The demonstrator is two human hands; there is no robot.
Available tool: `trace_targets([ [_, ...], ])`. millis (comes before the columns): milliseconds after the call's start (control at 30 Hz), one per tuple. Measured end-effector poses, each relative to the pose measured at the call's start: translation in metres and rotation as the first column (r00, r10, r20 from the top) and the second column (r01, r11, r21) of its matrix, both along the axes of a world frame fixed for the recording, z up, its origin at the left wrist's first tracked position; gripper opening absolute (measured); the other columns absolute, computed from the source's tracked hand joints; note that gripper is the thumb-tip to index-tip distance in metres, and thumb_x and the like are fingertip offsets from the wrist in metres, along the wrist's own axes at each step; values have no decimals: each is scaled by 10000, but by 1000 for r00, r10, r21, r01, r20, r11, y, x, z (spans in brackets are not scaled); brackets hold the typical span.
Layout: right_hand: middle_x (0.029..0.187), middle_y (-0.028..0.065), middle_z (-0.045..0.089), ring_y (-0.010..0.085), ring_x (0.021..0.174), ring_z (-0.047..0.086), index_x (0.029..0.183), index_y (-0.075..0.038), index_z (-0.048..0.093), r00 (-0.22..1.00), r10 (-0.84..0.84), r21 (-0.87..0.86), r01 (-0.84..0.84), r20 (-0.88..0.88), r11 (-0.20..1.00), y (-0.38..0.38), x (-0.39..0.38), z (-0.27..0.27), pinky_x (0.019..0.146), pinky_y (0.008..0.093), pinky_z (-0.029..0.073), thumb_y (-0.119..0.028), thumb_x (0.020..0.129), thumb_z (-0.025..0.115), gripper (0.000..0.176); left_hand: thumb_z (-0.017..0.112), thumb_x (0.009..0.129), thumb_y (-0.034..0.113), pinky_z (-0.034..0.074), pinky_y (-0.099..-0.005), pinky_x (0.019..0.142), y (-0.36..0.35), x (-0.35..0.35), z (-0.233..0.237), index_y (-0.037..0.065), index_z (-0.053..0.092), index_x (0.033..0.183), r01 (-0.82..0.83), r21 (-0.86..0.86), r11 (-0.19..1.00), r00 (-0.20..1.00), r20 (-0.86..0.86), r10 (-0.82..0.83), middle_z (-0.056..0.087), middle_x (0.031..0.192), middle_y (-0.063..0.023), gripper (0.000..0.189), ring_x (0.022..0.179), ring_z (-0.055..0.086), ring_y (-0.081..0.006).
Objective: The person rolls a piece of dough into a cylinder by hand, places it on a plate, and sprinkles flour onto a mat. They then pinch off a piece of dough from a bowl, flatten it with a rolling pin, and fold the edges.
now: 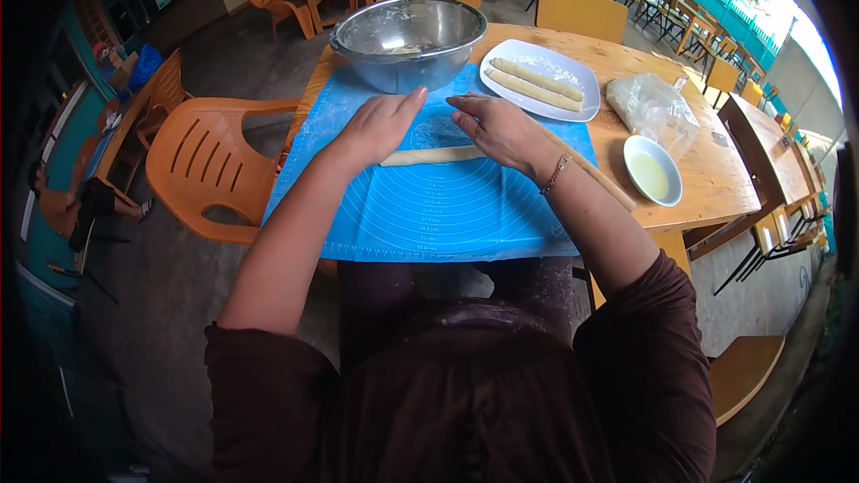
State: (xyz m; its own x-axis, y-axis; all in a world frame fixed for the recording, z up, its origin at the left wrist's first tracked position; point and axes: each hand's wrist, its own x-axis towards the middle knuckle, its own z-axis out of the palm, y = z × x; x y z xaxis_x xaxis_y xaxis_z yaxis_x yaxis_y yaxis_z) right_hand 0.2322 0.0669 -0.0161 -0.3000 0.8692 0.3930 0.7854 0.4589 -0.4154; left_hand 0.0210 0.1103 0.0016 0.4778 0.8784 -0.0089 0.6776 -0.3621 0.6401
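Note:
A pale dough roll lies crosswise on the blue silicone mat, which is printed with rings and measurements. My left hand is at the roll's left end, its fingers stretched forward. At the other end is my right hand, fingers extended and angled inward over the mat; it hides that end of the roll. Neither hand is wrapped around anything. White flour dusts the mat between them. Beyond my right hand, a white plate holds two similar dough rolls and loose flour.
A large steel bowl stands at the mat's far edge. To the right are a wooden rod, partly behind my forearm, a bowl of pale liquid and a plastic bag. An orange chair stands left; a person sits farther off.

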Motion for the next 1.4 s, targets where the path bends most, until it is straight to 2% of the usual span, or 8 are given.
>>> trace_targets([
  [67,1248,243,601,404,1140,577,1274,-30,595,999,25,-31,-24,46,999,11,-7,-13,1031,450,425,-310,993,443,425,205,1022,576,290,-349,1148,-9,18,8,-33,517,1361,28,-48,998,996,83,-24,495,1420,-235,764,1379,413,-320],
  [167,1401,248,488,417,1315,446,1390,-24,478,977,132,-265,-85,166,961,11,-9,-18,1143,439,326,-346,1016,365,506,174,1023,566,208,-367,1192,17,39,-49,-36,385,1451,161,128,979,987,-36,-158,384,1501,-241,768,1438,304,-335],
  [233,1490,221,400,389,1400,351,1430,-8,417,932,-26,-3,29,362,1000,8,-8,-48,1167,445,289,-324,1015,358,525,141,1019,561,128,-403,1215,-10,41,-43,-33,252,1507,173,76,982,970,-186,-157,251,1568,-231,776,1480,185,-339],
  [500,1487,245,389,393,1420,318,1443,30,365,952,37,82,-64,303,995,-69,3,-46,1178,478,245,-279,985,449,559,310,968,645,151,-495,1192,-66,19,-57,-94,299,1461,271,361,892,926,-352,-138,305,1515,-305,888,1441,245,-432],
  [800,1459,219,440,354,1415,345,1377,32,464,958,122,42,-137,260,990,-139,8,-22,1187,498,215,-248,967,525,500,567,953,279,260,-514,1144,-137,-18,-45,-89,451,1366,369,515,774,927,-265,-266,440,1438,-257,566,1378,378,-399],
  [967,1284,218,584,379,1220,533,1267,9,577,977,-30,-101,8,-210,995,-139,41,1,1050,455,415,-114,930,569,358,683,875,161,397,-471,1054,-122,-40,-28,-33,625,1197,250,569,783,967,-102,-235,585,1292,-187,381,1218,542,-352],
  [1067,1313,189,567,357,1201,547,1301,-7,570,988,-88,-134,71,-128,988,-126,52,-1,1018,421,441,-157,951,591,381,738,833,201,455,-412,968,-107,-46,-27,-12,652,1178,227,377,898,974,-63,-219,607,1215,-184,414,1095,581,-334],
  [1400,1018,130,602,335,971,566,1081,-54,671,998,16,-69,-12,59,998,-135,33,-19,918,425,450,-109,789,722,301,757,795,123,480,-386,750,-109,-49,-26,13,713,976,327,399,857,943,-82,-322,630,880,-96,216,831,597,-265],
])
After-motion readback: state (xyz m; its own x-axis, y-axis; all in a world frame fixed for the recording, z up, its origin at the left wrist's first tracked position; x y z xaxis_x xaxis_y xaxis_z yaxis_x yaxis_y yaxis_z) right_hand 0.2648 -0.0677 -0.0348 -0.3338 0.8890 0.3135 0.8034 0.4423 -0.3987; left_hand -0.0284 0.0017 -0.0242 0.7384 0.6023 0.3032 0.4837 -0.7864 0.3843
